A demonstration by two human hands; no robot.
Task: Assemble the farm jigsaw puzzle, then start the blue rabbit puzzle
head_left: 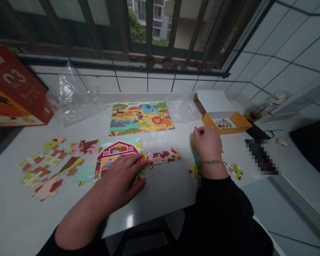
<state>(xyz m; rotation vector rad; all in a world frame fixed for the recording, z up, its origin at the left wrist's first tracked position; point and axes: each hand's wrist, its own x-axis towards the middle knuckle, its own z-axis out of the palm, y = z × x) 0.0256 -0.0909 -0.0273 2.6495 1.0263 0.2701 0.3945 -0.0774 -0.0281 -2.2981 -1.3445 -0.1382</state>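
An open left hand (120, 176) rests on a barn puzzle (121, 147) beside light, stiff-looking cow pieces (162, 156), best edge-held; right hand (208, 144) looks pinched, its hold unclear.

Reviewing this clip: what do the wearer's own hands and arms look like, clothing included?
Both the left hand and right hand are gloveless. Plain black sleeves cover the arms, leaving much of the left forearm bare. A silvery chain bracelet circles the right wrist.

The left sleeve (49, 248) is plain black and ends partway along the forearm (81, 218); the right sleeve (221, 202), black too and wide, stops just short of a slim silver-coloured bracelet (213, 162) of small links around the wrist (214, 172).
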